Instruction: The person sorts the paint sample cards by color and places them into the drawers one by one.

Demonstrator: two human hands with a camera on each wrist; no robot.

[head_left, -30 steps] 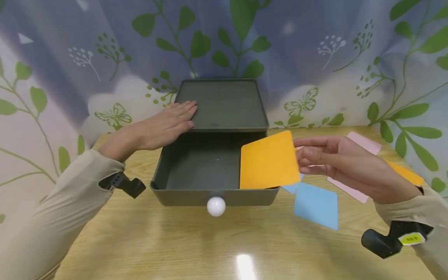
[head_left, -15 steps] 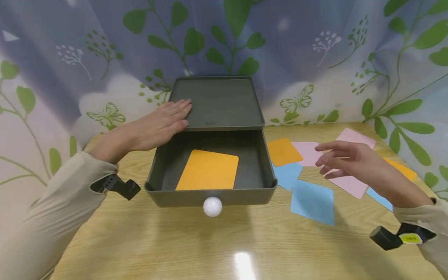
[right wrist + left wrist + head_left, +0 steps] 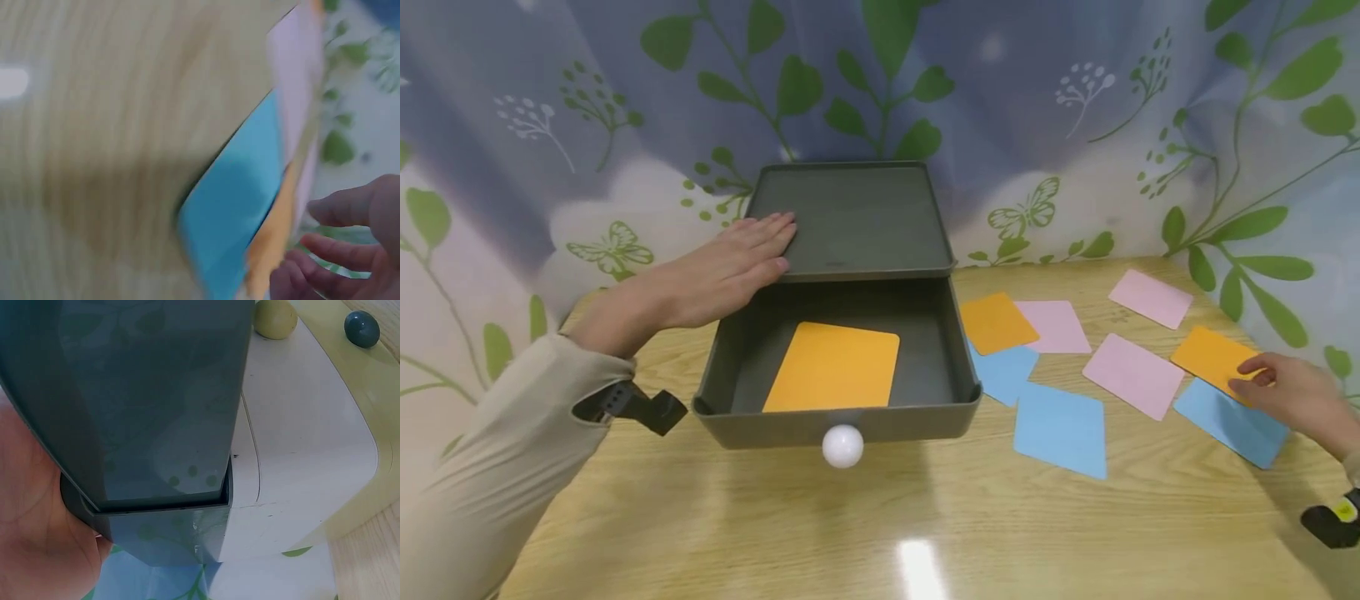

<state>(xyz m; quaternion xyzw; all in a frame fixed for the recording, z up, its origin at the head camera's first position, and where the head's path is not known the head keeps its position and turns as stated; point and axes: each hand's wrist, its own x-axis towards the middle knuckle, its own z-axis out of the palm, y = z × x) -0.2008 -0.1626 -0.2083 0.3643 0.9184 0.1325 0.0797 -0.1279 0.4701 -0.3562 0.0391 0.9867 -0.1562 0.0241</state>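
A dark grey drawer unit (image 3: pixel 850 218) has its top drawer (image 3: pixel 921 350) pulled out, with a white ball knob (image 3: pixel 842 447) in front. One orange card (image 3: pixel 833 367) lies in the drawer. My left hand (image 3: pixel 718 271) rests on the unit's top left edge, fingers straight; its palm also shows in the left wrist view. My right hand (image 3: pixel 1296 393) is over the far right orange card (image 3: pixel 1210 354), fingertips right at its edge and loosely bent. In the right wrist view, thumb and fingers stand apart beside that card. A blue card (image 3: pixel 1232 421) lies partly under it.
Right of the drawer lie another orange card (image 3: pixel 996 322), blue cards (image 3: pixel 1060 429) and pink cards (image 3: pixel 1133 375), some overlapping, on the wooden table (image 3: pixel 775 533). Below the grey drawer, a white drawer (image 3: pixel 306 425) and a pale yellow one (image 3: pixel 375 387) show. A leaf-patterned curtain (image 3: pixel 992 108) hangs behind.
My right hand released an orange card, which now lies in the drawer, then moved right to the far right orange card. The left hand stays on the unit. The head view has shifted slightly.
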